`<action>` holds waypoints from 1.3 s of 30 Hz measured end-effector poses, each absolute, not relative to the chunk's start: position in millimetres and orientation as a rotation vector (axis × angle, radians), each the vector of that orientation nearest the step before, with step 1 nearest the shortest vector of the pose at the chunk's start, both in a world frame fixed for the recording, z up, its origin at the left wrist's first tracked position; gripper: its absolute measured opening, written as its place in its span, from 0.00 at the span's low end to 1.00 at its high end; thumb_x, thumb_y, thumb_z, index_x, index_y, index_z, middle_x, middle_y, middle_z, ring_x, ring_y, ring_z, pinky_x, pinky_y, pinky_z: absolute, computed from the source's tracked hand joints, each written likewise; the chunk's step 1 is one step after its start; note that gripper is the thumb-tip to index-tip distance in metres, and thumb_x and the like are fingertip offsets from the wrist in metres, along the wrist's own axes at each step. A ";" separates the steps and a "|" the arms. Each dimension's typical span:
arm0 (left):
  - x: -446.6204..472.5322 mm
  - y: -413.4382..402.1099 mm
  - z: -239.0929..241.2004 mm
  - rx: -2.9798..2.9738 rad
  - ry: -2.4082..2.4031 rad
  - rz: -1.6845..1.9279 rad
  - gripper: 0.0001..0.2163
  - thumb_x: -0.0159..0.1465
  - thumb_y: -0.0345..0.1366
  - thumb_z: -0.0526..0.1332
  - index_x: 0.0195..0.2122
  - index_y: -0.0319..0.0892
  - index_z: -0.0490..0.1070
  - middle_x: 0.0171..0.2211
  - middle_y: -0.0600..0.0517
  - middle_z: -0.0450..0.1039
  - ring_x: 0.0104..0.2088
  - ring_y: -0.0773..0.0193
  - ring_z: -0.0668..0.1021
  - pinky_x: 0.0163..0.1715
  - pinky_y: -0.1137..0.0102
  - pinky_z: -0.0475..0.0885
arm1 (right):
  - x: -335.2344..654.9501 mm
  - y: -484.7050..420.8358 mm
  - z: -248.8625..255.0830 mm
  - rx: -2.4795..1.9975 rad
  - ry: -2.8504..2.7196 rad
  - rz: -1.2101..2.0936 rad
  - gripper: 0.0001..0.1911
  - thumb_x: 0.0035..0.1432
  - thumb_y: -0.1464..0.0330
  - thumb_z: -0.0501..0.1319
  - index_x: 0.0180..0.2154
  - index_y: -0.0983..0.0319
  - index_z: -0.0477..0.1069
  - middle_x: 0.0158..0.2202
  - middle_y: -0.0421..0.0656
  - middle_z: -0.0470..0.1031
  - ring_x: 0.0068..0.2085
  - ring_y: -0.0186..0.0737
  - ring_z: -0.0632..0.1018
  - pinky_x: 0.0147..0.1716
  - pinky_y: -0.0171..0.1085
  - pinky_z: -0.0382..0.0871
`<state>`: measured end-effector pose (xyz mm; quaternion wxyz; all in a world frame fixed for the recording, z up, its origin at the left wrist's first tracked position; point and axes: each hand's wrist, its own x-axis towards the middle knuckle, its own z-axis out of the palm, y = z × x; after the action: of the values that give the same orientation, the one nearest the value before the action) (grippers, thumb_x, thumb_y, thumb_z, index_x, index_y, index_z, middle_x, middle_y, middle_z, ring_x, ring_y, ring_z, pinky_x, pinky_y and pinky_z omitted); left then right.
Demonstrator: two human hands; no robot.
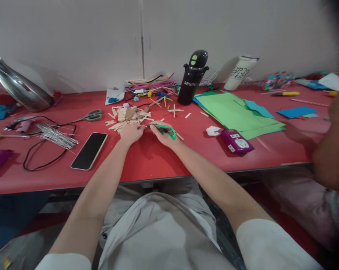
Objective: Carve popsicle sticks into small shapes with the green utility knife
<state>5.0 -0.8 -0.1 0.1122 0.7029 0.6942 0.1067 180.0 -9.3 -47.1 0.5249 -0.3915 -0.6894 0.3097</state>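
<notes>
My right hand (163, 138) is wrapped round a green and black box cutter (170, 132), its front end toward my left hand. The fingers of my left hand (130, 132) are closed in a pinch close to the cutter's tip; what they hold, if anything, is too small to make out. Just behind my left hand lies a heap of wooden craft sticks (121, 114) with a brown piece on top. Behind my right hand, a few sticks form a small star shape (174, 110) on the red table (155, 161).
A phone (90, 151), scissors (93, 115) and a bundle of wires (57, 135) lie to the left. A black bottle (192, 78) stands at the back. Green paper sheets (233, 110) and a purple packet (236, 142) are on the right, near another person's arm (333, 146).
</notes>
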 end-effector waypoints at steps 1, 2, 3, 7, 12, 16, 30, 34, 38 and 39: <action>5.0 -0.7 -0.2 2.064 2.035 0.312 0.20 0.69 0.49 0.51 0.37 0.48 0.81 0.40 0.47 0.83 0.44 0.52 0.81 0.43 0.63 0.72 | 180.2 -9.0 -47.5 -0.937 -1.652 0.741 0.21 0.63 0.49 0.59 0.40 0.59 0.78 0.38 0.44 0.82 0.38 0.43 0.82 0.45 0.43 0.78; 5.0 -0.7 -0.2 2.064 2.035 0.310 0.20 0.69 0.49 0.50 0.37 0.48 0.81 0.40 0.47 0.83 0.44 0.52 0.81 0.43 0.63 0.72 | 180.4 -8.7 -48.0 -0.938 -1.656 0.742 0.20 0.63 0.49 0.59 0.40 0.59 0.78 0.37 0.44 0.82 0.38 0.43 0.82 0.45 0.43 0.78; 4.9 -0.8 -0.2 2.064 2.035 0.308 0.20 0.69 0.49 0.50 0.37 0.48 0.81 0.41 0.47 0.83 0.44 0.52 0.81 0.43 0.63 0.72 | 180.7 -8.2 -48.7 -0.939 -1.659 0.744 0.20 0.63 0.50 0.59 0.40 0.59 0.78 0.37 0.44 0.82 0.38 0.43 0.82 0.45 0.43 0.78; 5.2 -1.8 1.0 2.065 2.035 0.301 0.20 0.69 0.49 0.51 0.38 0.47 0.81 0.41 0.47 0.83 0.45 0.53 0.81 0.44 0.63 0.72 | 181.6 -5.9 -51.6 -0.949 -1.670 0.756 0.20 0.64 0.49 0.58 0.41 0.58 0.78 0.38 0.44 0.82 0.39 0.44 0.82 0.45 0.43 0.78; 5.6 -2.3 2.3 2.066 2.037 0.301 0.20 0.69 0.48 0.51 0.38 0.48 0.81 0.42 0.47 0.83 0.45 0.52 0.81 0.45 0.62 0.72 | 183.1 -5.1 -51.9 -0.963 -1.686 0.758 0.20 0.64 0.49 0.58 0.41 0.58 0.77 0.39 0.44 0.82 0.39 0.44 0.82 0.45 0.43 0.78; 6.1 -2.7 3.2 2.054 2.044 0.296 0.20 0.69 0.48 0.51 0.38 0.47 0.82 0.43 0.46 0.83 0.46 0.51 0.80 0.44 0.62 0.72 | 183.7 -6.1 -49.9 -0.976 -1.705 0.758 0.21 0.65 0.49 0.57 0.40 0.57 0.77 0.38 0.44 0.82 0.38 0.44 0.82 0.44 0.43 0.78; 5.1 -1.8 0.9 2.067 2.038 0.311 0.21 0.69 0.49 0.50 0.37 0.47 0.81 0.41 0.46 0.83 0.44 0.50 0.81 0.42 0.62 0.72 | 179.3 -9.0 -47.4 -0.949 -1.637 0.736 0.24 0.62 0.47 0.58 0.41 0.59 0.78 0.43 0.47 0.83 0.42 0.45 0.83 0.49 0.45 0.78; 5.3 -3.0 2.1 2.065 2.037 0.311 0.20 0.69 0.49 0.51 0.37 0.48 0.81 0.40 0.47 0.83 0.44 0.52 0.81 0.43 0.63 0.72 | 179.0 -8.3 -48.0 -0.952 -1.630 0.742 0.24 0.62 0.47 0.59 0.42 0.59 0.78 0.44 0.47 0.83 0.43 0.45 0.83 0.50 0.45 0.78; 5.7 -3.8 3.0 2.062 2.037 0.313 0.20 0.69 0.49 0.50 0.38 0.48 0.82 0.41 0.47 0.83 0.44 0.52 0.81 0.43 0.63 0.72 | 178.9 -7.7 -48.4 -0.951 -1.633 0.743 0.23 0.62 0.47 0.59 0.41 0.59 0.78 0.43 0.47 0.83 0.43 0.45 0.83 0.50 0.45 0.78; 5.7 -3.8 3.0 2.061 2.039 0.312 0.21 0.69 0.49 0.50 0.38 0.48 0.82 0.41 0.47 0.83 0.44 0.52 0.81 0.43 0.63 0.72 | 179.0 -7.6 -48.5 -0.951 -1.634 0.743 0.23 0.62 0.48 0.59 0.41 0.59 0.78 0.43 0.47 0.83 0.43 0.45 0.83 0.50 0.45 0.78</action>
<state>5.7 -3.8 3.0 0.1127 0.7023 0.6948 0.1063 179.0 -7.6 -48.5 0.5271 -0.3980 -0.6835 0.3109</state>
